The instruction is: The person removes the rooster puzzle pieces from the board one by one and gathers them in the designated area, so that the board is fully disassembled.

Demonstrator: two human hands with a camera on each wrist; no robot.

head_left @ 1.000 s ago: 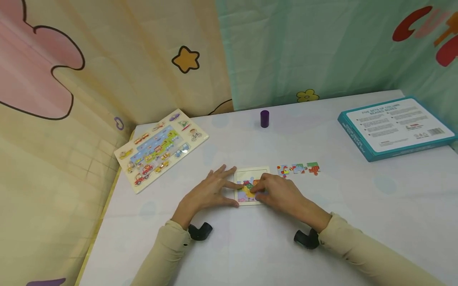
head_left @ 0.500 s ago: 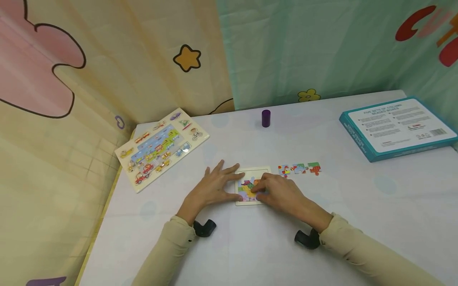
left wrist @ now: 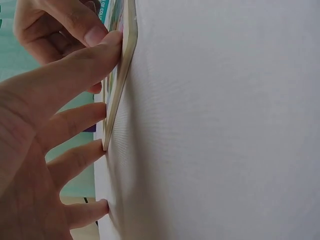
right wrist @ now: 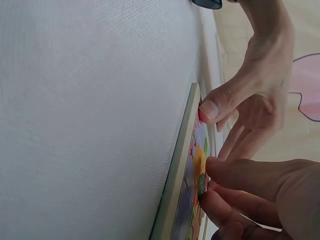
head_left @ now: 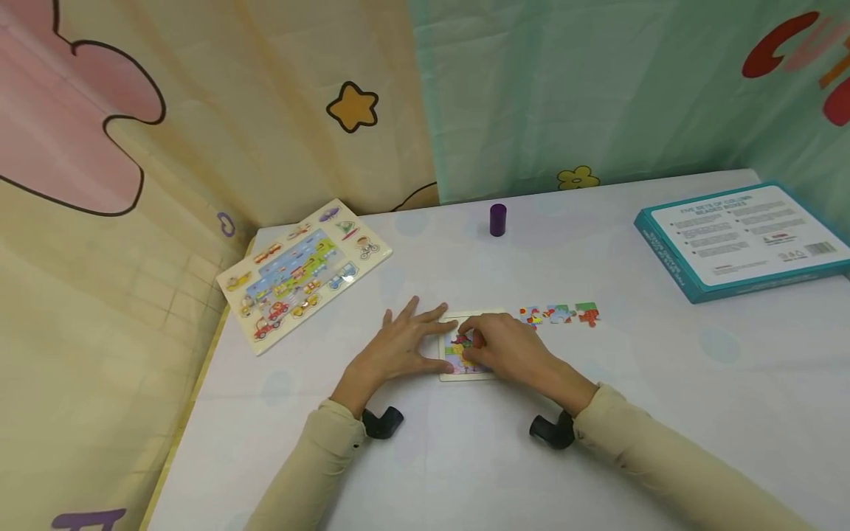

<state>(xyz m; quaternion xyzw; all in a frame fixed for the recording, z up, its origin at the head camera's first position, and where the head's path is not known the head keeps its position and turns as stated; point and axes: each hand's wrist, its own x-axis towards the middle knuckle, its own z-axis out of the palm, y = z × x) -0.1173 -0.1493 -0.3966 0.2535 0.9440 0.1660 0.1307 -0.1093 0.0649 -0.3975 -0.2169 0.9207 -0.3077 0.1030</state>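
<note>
A small jigsaw puzzle (head_left: 458,363) in a pale wooden frame tray lies on the white table. My left hand (head_left: 395,345) spreads its fingers over the tray's left side, the thumb pressing the lower-left corner. In the left wrist view, the left thumb (left wrist: 100,52) rests on the tray's edge (left wrist: 131,30). The curled right hand (head_left: 514,350) is over the tray's right half and covers much of it. Its thumb (right wrist: 235,172) and index finger (right wrist: 217,205) pinch at a colourful puzzle piece (right wrist: 201,182) on the picture, seen in the right wrist view.
Right of the tray lie loose puzzle pieces (head_left: 560,315) in a row. A larger vehicle puzzle board (head_left: 302,276) is at the back left. A purple cylinder (head_left: 498,220) stands at the back, and a teal box (head_left: 744,240) lies at the right.
The left hand has shifted right, its thumb and index finger now over the tray. The right hand's fingers have moved up the puzzle slightly and its wrist has swung left.
</note>
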